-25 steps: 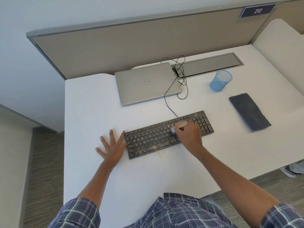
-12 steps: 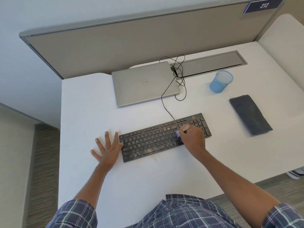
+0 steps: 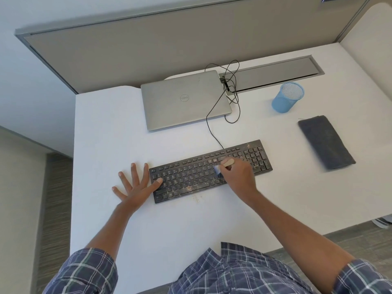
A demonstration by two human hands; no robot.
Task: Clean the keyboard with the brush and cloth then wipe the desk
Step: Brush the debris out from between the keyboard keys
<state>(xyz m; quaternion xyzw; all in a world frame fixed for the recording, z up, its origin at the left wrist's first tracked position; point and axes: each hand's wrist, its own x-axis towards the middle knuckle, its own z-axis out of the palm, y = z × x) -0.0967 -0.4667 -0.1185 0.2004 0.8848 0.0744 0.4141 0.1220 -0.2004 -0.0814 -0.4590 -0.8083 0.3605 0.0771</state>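
A black keyboard point(image 3: 191, 177) speckled with crumbs lies on the white desk point(image 3: 212, 225). My right hand point(image 3: 239, 177) grips a small brush point(image 3: 227, 162) with a pale wooden handle, its bristles down on the keys right of the middle. My left hand point(image 3: 135, 185) lies flat with fingers spread at the keyboard's left end, thumb resting on the keys. A folded dark grey cloth point(image 3: 325, 142) lies on the desk to the right, apart from both hands. Some crumbs point(image 3: 196, 198) sit on the desk just in front of the keyboard.
A closed silver laptop point(image 3: 184, 100) lies behind the keyboard, with a black cable point(image 3: 231, 92) looping beside it. A blue mesh cup point(image 3: 287, 97) stands at the back right. A grey cable tray lid point(image 3: 275, 71) and a partition run along the back.
My right hand has shifted the brush a little to the left across the keys. The left thumb now rests on the keyboard's left end. The view has tilted slightly.
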